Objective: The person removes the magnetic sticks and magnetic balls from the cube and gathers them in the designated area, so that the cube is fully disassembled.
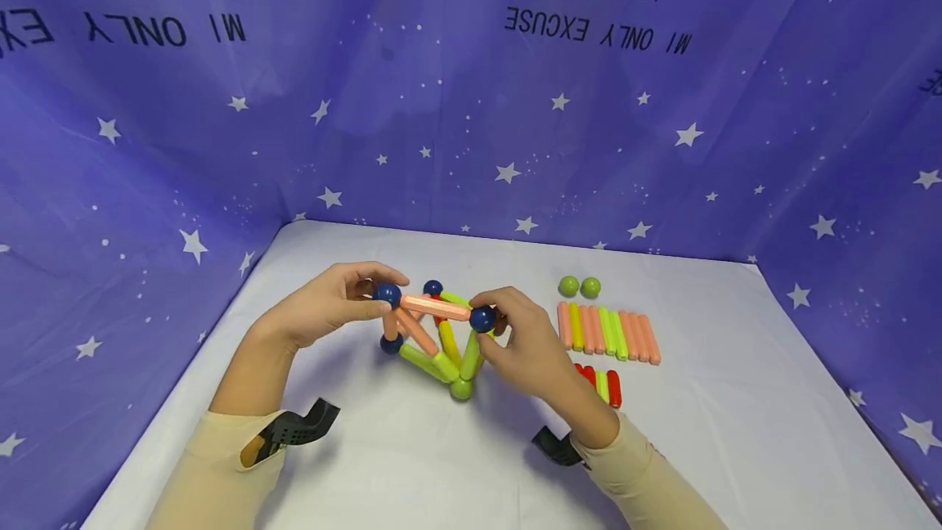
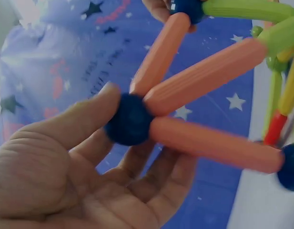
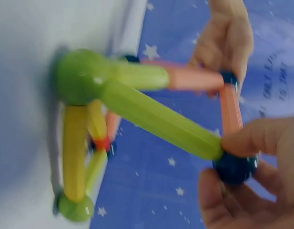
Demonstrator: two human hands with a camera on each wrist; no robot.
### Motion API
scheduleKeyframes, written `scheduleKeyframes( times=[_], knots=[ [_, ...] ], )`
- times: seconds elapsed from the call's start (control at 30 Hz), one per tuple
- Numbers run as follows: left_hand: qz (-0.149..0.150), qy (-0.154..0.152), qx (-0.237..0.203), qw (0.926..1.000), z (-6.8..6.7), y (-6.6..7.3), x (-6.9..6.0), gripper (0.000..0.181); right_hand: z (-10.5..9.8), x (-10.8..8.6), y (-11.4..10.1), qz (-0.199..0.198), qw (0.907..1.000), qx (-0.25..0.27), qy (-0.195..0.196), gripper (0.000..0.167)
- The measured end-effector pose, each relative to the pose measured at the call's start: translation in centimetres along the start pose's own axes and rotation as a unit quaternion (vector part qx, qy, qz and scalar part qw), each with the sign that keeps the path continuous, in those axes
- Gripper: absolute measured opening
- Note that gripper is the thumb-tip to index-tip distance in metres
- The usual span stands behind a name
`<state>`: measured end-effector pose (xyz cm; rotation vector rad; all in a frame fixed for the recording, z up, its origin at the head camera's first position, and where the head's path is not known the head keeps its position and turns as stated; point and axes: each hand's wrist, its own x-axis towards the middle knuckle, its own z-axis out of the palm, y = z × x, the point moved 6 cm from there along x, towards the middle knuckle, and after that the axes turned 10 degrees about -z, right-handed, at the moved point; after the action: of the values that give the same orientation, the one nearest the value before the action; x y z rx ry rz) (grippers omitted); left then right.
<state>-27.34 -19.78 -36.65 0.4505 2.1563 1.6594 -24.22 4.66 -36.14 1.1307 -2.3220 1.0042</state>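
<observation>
My left hand (image 1: 331,301) pinches a dark blue ball (image 2: 129,119) between thumb and fingers. Three salmon rods meet at that ball in the left wrist view. Another dark blue ball (image 3: 234,167) is gripped by my right hand (image 1: 524,346). One salmon rod (image 1: 434,307) spans the two held balls, above the table. Both balls belong to a frame of rods and balls, with a green ball (image 1: 461,388) at its front and more blue balls at the left and back. In the right wrist view a green rod (image 3: 161,119) joins the green ball to the right-hand ball.
On the white table (image 1: 412,464), right of the frame, lie two green balls (image 1: 580,286) and a row of salmon, yellow and green rods (image 1: 607,332). Shorter red and green rods (image 1: 603,385) lie nearer, partly behind my right hand. A purple starred cloth (image 1: 471,105) surrounds the table.
</observation>
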Motion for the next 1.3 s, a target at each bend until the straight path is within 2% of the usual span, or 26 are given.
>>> scheduleKeyframes(
  times=[0.1, 0.2, 0.3, 0.4, 0.53, 0.63, 0.73, 0.87, 0.97, 1.1, 1.2, 1.3],
  knots=[
    [0.011, -0.056, 0.044, 0.9974, 1.6, 1.1, -0.4, 0.037, -1.1, -0.4, 0.8, -0.008, 0.9988, 0.040, -0.026, 0.039],
    [0.026, -0.094, 0.087, 0.9914, 3.3, 1.9, -0.6, 0.037, -1.8, -1.0, 1.3, -0.016, 0.9932, 0.093, -0.069, 0.040],
    [0.032, -0.115, 0.131, 0.9842, 4.8, 2.3, -0.7, 0.038, -2.3, -1.7, 1.3, -0.020, 0.9832, 0.144, -0.111, 0.037],
    [0.031, -0.123, 0.164, 0.9783, 5.9, 2.6, -0.9, 0.038, -3.0, -1.7, 0.1, -0.019, 0.9767, 0.160, -0.142, 0.033],
    [0.036, -0.105, 0.208, 0.9719, 6.4, 3.0, -1.0, 0.031, -3.4, -1.9, -0.8, -0.025, 0.9730, 0.143, -0.179, 0.035],
    [0.048, -0.087, 0.229, 0.9683, 6.5, 3.3, -1.0, 0.024, -3.2, -2.1, -0.4, -0.034, 0.9709, 0.131, -0.198, 0.037],
    [0.051, -0.078, 0.234, 0.9677, 6.6, 3.3, -1.0, 0.023, -3.3, -2.1, -0.3, -0.025, 0.9738, 0.106, -0.199, 0.034],
    [0.048, -0.064, 0.251, 0.9648, 7.0, 3.4, -0.9, 0.020, -3.4, -2.3, -0.2, -0.017, 0.9799, 0.047, -0.193, 0.029],
    [0.060, -0.043, 0.286, 0.9553, 7.4, 3.7, -1.1, 0.015, -3.3, -2.3, -0.5, -0.039, 0.9818, 0.011, -0.185, 0.021],
    [0.082, -0.004, 0.353, 0.9319, 7.9, 4.4, -1.3, 0.006, -3.1, -2.2, -1.1, -0.080, 0.9825, -0.015, -0.168, 0.008],
    [0.090, 0.017, 0.386, 0.9180, 8.2, 4.8, -1.4, 0.002, -3.0, -2.1, -1.2, -0.100, 0.9824, -0.025, -0.156, 0.005],
    [0.099, 0.026, 0.395, 0.9131, 8.2, 5.0, -1.5, 0.002, -3.0, -1.9, -1.3, -0.106, 0.9820, -0.028, -0.154, 0.006]
  ],
)
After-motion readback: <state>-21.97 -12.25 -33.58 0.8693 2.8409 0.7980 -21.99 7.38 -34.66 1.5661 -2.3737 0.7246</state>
